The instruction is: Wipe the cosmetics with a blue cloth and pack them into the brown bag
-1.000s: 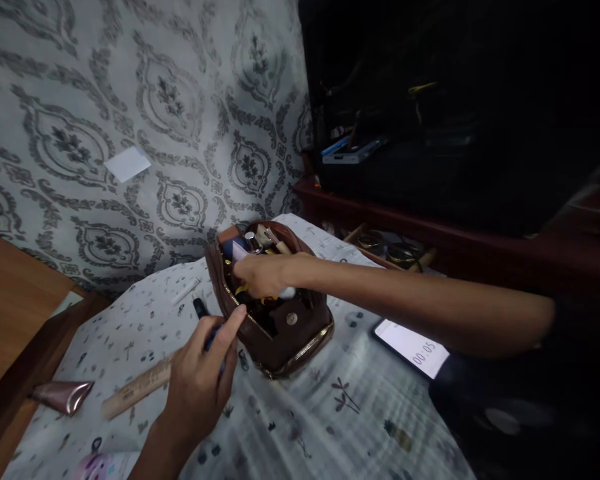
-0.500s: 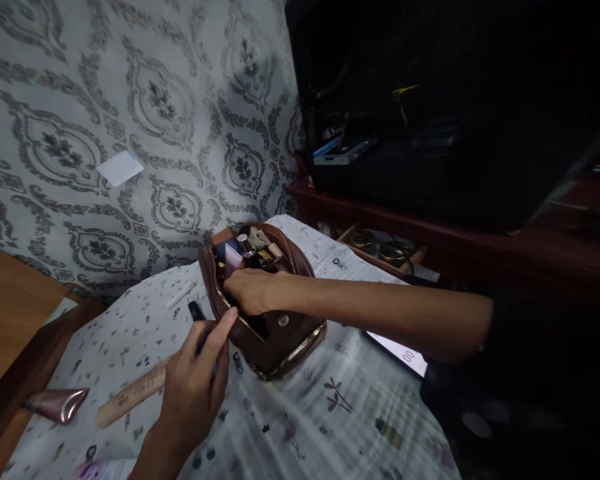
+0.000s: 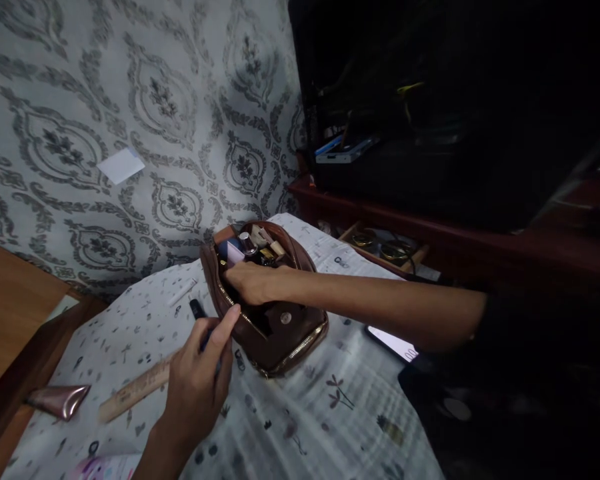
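Note:
A brown zippered bag (image 3: 260, 340) lies open on the patterned cloth, with several cosmetics inside, among them a silver-capped bottle (image 3: 247, 243). My right hand (image 3: 253, 283) reaches into the bag; its fingertips are hidden below the opening, so what they touch cannot be seen. At the bag's left edge, my left hand (image 3: 200, 370) rests its index fingertip on the zipper rim. Its other fingers curl round a dark blue item, mostly covered by the hand. Beside that hand lie a beige tube (image 3: 137, 389) and a dark-capped item (image 3: 196, 309).
A white stick (image 3: 183, 292) and a shiny pink tube (image 3: 60, 401) lie on the cloth (image 3: 260, 427). Right of the bag is a lit phone (image 3: 391, 342). Behind stand a large dark screen (image 3: 430, 120) and an open drawer (image 3: 420, 257). A patterned wall rises at the back left.
My right hand has shifted very slightly up inside the bag, and the right forearm has risen a little. The left hand stays at the rim. The view has moved slightly.

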{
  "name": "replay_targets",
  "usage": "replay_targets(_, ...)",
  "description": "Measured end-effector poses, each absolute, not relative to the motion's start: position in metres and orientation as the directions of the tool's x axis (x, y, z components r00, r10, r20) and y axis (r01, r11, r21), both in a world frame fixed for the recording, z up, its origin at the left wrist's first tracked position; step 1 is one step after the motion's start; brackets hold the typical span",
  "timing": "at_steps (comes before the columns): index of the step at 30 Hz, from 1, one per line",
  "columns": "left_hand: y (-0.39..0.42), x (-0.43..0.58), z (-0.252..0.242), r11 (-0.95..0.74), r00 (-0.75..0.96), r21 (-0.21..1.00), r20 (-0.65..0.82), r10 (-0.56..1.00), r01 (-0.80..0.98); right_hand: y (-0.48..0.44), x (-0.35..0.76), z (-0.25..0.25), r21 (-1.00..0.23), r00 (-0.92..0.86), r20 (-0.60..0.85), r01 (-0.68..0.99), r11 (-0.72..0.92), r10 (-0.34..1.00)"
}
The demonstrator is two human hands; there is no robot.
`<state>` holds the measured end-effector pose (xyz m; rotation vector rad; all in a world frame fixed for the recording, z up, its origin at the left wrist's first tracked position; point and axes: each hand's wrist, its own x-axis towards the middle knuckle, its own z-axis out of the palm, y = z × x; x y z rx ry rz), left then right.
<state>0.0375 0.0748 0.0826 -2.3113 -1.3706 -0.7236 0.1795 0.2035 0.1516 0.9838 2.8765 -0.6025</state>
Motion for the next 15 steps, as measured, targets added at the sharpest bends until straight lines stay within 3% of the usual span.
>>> replay_targets(6, 0.0737, 0.0376, 0.0837, -0.454, 0.389, -0.043, 0.59, 0.707, 0.89, 0.204, 0.1803, 0.1619, -0.228, -0.852, -0.285, 0.505, 0.832, 0.439)
replay_targets(15, 0.0746, 0.0402, 0.0865, -0.452, 0.397, -0.06, 0.592, 0.702, 0.89, 0.2072, 0.1869, 0.1599, -0.219, -0.874, -0.226, 0.476, 0.852, 0.43)
